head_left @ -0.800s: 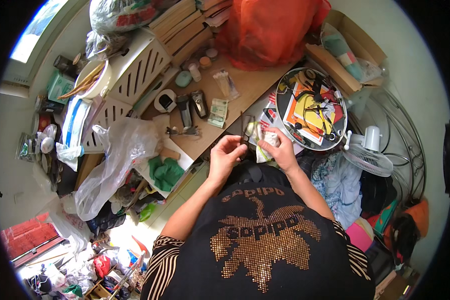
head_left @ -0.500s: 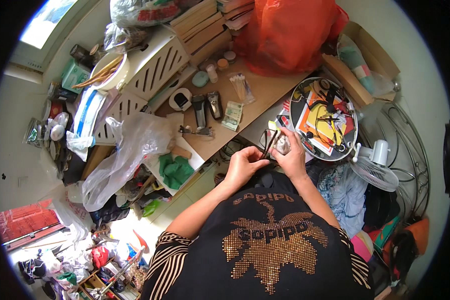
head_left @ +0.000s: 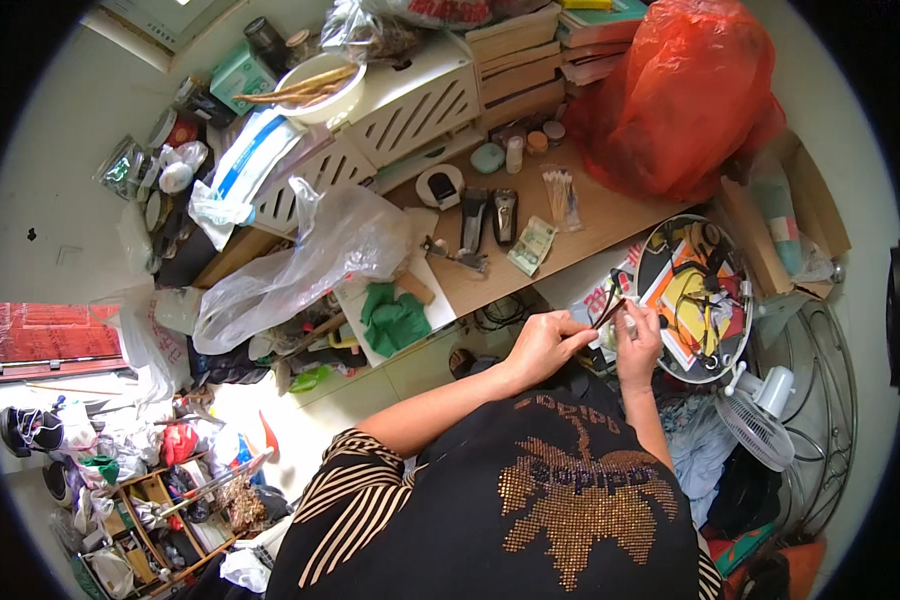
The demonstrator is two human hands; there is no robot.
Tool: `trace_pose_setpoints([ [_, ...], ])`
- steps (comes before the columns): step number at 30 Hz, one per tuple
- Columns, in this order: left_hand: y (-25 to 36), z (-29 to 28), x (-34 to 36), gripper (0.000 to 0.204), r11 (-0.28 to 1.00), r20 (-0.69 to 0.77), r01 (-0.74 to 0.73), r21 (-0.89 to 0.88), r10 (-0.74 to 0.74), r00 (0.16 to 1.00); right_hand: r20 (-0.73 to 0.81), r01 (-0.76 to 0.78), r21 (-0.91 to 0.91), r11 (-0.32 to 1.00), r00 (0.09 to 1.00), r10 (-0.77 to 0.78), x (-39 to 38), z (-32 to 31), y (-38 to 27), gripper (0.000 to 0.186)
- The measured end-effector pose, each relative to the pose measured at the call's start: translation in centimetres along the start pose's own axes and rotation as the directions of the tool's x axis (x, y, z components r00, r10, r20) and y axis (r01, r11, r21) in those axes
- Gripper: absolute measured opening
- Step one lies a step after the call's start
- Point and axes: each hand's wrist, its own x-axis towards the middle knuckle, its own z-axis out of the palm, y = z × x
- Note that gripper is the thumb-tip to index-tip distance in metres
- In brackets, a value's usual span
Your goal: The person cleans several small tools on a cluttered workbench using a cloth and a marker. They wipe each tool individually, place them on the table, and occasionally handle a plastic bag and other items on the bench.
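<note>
I have a dark, thin-framed thing [head_left: 608,313], perhaps glasses, between my two hands, just beside the round tray [head_left: 698,382]. My left hand [head_left: 548,347] pinches it between thumb and forefinger; my right hand [head_left: 638,343] has its fingers curled in and pressed together on its other side. Something pale [head_left: 606,340] shows between them, too small to name. I judge the handling partway done: the thing is up in my grip, neither hand has let go, and how much is left I cannot tell. The round tray holds black cables [head_left: 711,312] over yellow and orange paper. A white bowl [head_left: 354,95] holds brown sticks [head_left: 305,91], a clear packet [head_left: 572,214] holds cotton swabs [head_left: 558,188], and what fills the red bag [head_left: 675,100] I cannot tell
</note>
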Motion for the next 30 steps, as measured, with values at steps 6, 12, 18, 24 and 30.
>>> trace_pose_setpoints([
  [6,-0.1,-0.1,0.0,0.017,0.987,0.037,0.155,-0.039,-0.154,0.987,0.035,0.024,-0.028,0.999,0.999,-0.023,0.1,0.0,-0.4,0.050],
  [12,0.2,-0.4,0.1,0.024,0.980,0.036,0.197,0.012,-0.197,0.980,-0.007,0.136,-0.054,0.989,0.991,-0.137,0.1,0.6,0.5,0.033],
  [18,1.0,-1.4,0.2,0.025,0.907,-0.021,0.247,-0.341,-0.270,0.963,-0.060,0.061,-0.092,0.994,0.996,-0.067,-0.2,0.5,0.6,0.026],
  [24,0.6,-2.0,0.3,0.032,0.892,0.001,0.139,-0.430,-0.153,0.988,-0.147,-0.081,0.008,0.997,0.986,0.081,0.1,0.3,0.4,0.016],
  [30,-0.7,-2.8,0.8,0.033,0.907,-0.014,0.106,-0.408,-0.123,0.992,-0.196,-0.155,0.186,0.970,0.962,0.192,0.2,0.0,0.7,0.016],
])
